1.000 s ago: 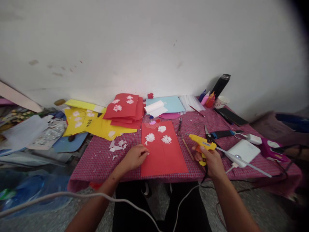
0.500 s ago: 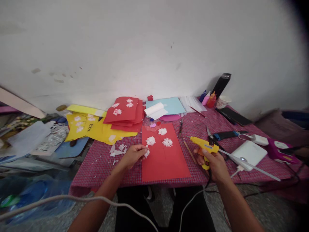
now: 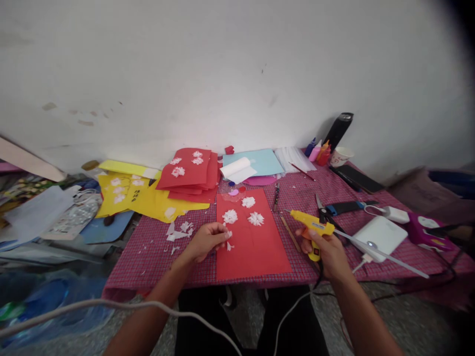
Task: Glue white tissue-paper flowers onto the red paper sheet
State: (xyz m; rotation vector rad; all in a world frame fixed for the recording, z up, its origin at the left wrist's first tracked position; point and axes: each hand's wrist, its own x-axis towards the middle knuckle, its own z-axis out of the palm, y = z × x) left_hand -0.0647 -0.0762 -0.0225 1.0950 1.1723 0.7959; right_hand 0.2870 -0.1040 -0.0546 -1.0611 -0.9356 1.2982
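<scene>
A red sheet point(image 3: 256, 252) lies near the table's front edge with three white paper flowers on its upper half, one of them a flower point(image 3: 256, 219) at the right. My left hand point(image 3: 210, 241) is closed, pinching a small white paper piece point(image 3: 229, 234) at the sheet's left edge. Just below its fingertips another white bit point(image 3: 229, 246) shows against the red. My right hand point(image 3: 326, 249) is wrapped round a yellow glue gun point(image 3: 311, 222), its nozzle pointing left, above the table right of the sheet. A long clear glue stick point(image 3: 386, 254) juts from the gun's back.
White scraps point(image 3: 178, 234) lie left of the sheet. Behind are stacked red cards point(image 3: 189, 173), yellow paper point(image 3: 154, 202) and a blue sheet point(image 3: 265, 160). At the right are scissors point(image 3: 322, 212), a knife point(image 3: 343, 207), a white box point(image 3: 380, 237), a paper cup point(image 3: 341, 156) and a black flask point(image 3: 338, 129).
The white piece at my left fingertips has turned or shifted, and a bit of white now shows below them. The whole view has moved slightly. My right hand still holds the glue gun.
</scene>
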